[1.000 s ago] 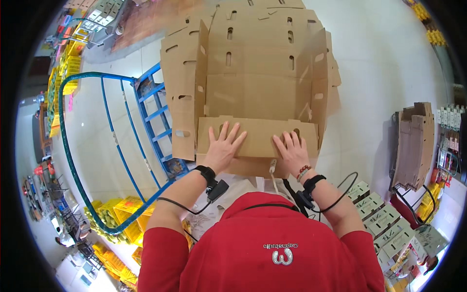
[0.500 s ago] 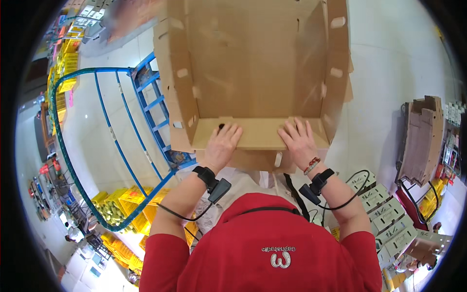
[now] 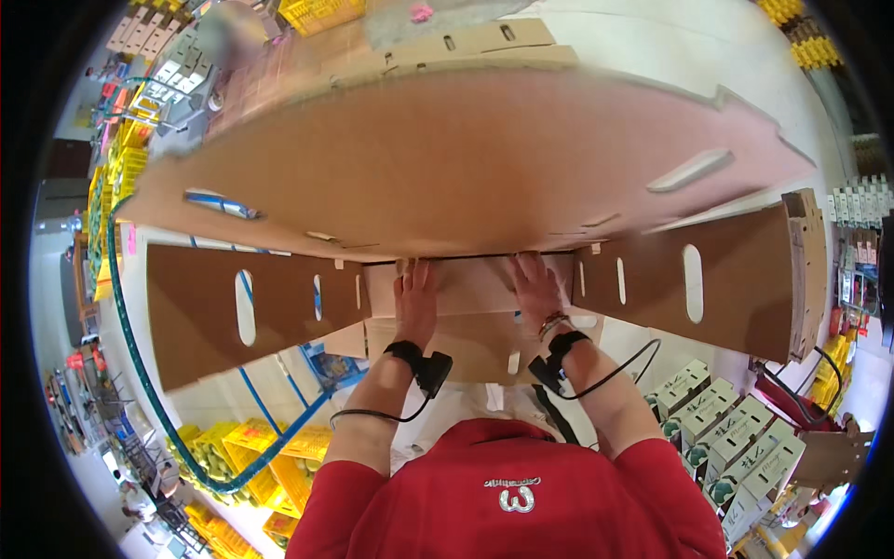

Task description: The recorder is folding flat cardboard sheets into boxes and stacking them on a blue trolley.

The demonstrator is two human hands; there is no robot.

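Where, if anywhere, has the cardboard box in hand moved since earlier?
Yes: the cardboard box rose toward the camera; its left side now hides more of the blue trolley.

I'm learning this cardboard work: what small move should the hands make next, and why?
Perhaps the left hand and right hand should press gently on the near cardboard panel: both lie open on it, reaching toward the dark line below the raised large panel, so even pressure there might steady it.
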